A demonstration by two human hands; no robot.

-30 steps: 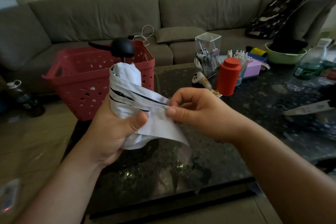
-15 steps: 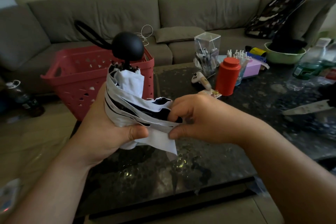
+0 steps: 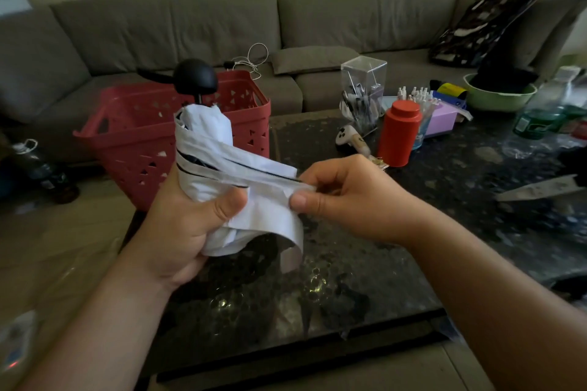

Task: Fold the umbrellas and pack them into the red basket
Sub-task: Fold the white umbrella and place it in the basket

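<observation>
A collapsed white umbrella (image 3: pixel 206 149) with black edging and a round black handle knob stands upright over the dark table. My left hand (image 3: pixel 184 225) grips its bundled canopy from the left, thumb pressed across the front. My right hand (image 3: pixel 346 197) pinches a pulled-out fold of the white fabric at its edge, stretched out to the right of the bundle. The red basket (image 3: pixel 136 143), with triangular holes in its walls, sits just behind the umbrella at the table's far left corner; what it holds is hidden.
A red canister (image 3: pixel 400 133), clear pen holder (image 3: pixel 363 89), white controller (image 3: pixel 349 138), purple box, green bowl (image 3: pixel 498 95) and bottles crowd the dark table's (image 3: pixel 365 263) far right. A knife (image 3: pixel 540 189) lies at the right. A grey sofa runs behind.
My right hand has drawn a fold of fabric out to the right again after bunching it against the bundle. The umbrella has tipped back slightly, its knob now lower and farther away.
</observation>
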